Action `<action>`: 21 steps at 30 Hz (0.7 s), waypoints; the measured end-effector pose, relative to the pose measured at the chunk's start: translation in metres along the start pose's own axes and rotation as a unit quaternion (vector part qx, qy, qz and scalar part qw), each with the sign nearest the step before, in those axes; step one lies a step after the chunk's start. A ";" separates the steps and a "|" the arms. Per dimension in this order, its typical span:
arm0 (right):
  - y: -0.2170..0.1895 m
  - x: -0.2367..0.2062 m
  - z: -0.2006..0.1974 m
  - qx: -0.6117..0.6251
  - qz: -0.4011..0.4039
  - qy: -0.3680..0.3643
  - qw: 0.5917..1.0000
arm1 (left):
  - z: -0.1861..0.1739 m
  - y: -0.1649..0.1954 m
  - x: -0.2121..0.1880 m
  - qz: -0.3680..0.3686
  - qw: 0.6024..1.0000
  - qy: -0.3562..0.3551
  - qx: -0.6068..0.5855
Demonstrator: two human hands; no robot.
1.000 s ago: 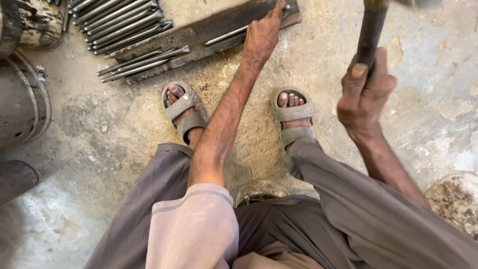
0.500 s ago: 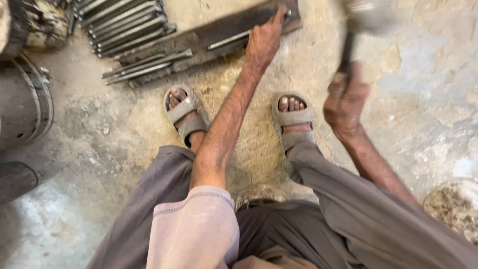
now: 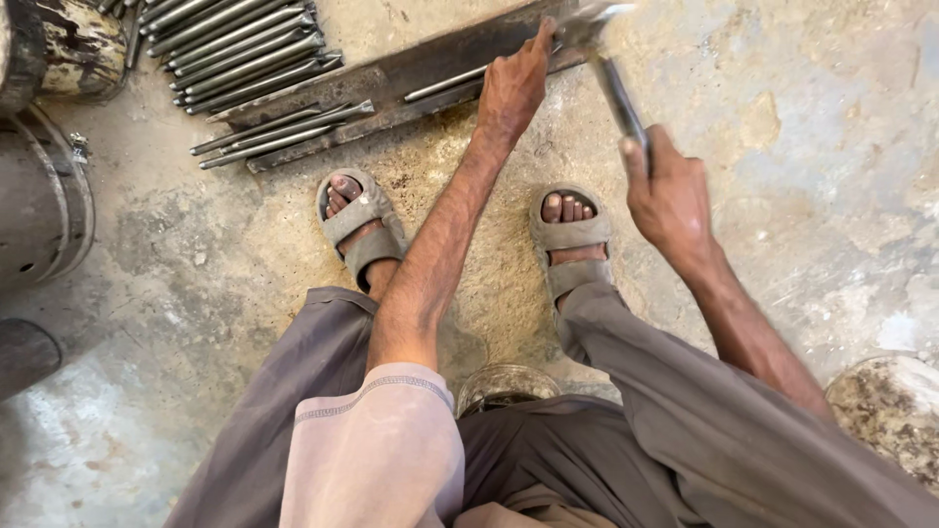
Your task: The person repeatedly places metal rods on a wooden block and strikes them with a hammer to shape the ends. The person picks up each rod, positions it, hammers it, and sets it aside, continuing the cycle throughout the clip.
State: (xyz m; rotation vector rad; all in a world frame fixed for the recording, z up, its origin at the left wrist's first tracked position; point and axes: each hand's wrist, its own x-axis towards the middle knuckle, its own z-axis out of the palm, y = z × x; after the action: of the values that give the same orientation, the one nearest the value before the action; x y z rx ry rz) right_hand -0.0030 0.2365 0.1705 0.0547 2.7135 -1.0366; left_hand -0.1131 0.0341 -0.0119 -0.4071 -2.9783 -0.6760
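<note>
A concrete floor (image 3: pixel 782 147) carries a long flat steel bar (image 3: pixel 391 83), with a stack of thin metal rods (image 3: pixel 240 44) lying beside it. Two dark drums (image 3: pixel 39 196) stand at the left; their contents cannot be seen. The left hand (image 3: pixel 514 83) presses fingers down on one rod (image 3: pixel 445 83) atop the bar. The right hand (image 3: pixel 670 196) is closed around a hammer (image 3: pixel 611 68) whose blurred head is over the bar's end.
</note>
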 end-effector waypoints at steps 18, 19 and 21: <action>0.007 -0.015 -0.013 0.045 -0.086 0.050 0.994 | -0.003 0.003 0.001 0.015 0.998 0.031 0.062; 0.006 -0.016 -0.012 0.106 -0.154 0.099 0.977 | -0.002 0.002 0.000 0.019 0.996 0.042 0.074; 0.004 -0.015 -0.001 0.173 -0.106 0.125 0.971 | 0.000 0.001 -0.001 0.024 0.993 0.065 0.100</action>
State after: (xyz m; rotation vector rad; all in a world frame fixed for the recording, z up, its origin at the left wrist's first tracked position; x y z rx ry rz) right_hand 0.0115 0.2406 0.1721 -0.0496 2.7648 -1.6634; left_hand -0.1117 0.0348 -0.0119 -0.4028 -2.8660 -0.3772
